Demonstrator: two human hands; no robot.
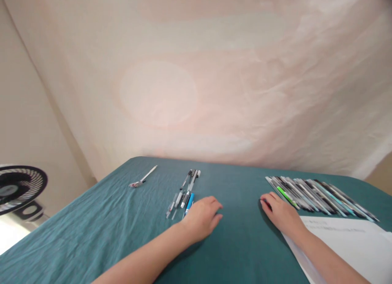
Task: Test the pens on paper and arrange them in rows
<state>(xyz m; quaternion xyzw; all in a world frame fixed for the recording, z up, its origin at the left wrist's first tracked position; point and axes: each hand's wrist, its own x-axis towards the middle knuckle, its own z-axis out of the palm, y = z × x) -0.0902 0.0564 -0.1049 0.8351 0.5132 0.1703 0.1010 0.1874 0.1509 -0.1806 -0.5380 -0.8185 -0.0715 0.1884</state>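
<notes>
Left hand, right hand — palm-down on cloth

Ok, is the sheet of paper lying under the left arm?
No, the white paper lies beneath the arm behind the right hand.

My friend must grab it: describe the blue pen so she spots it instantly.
On the teal table, find the small bunch of pens beside the left hand. The blue pen lies at its near right edge, the only blue one among grey and white.
</notes>
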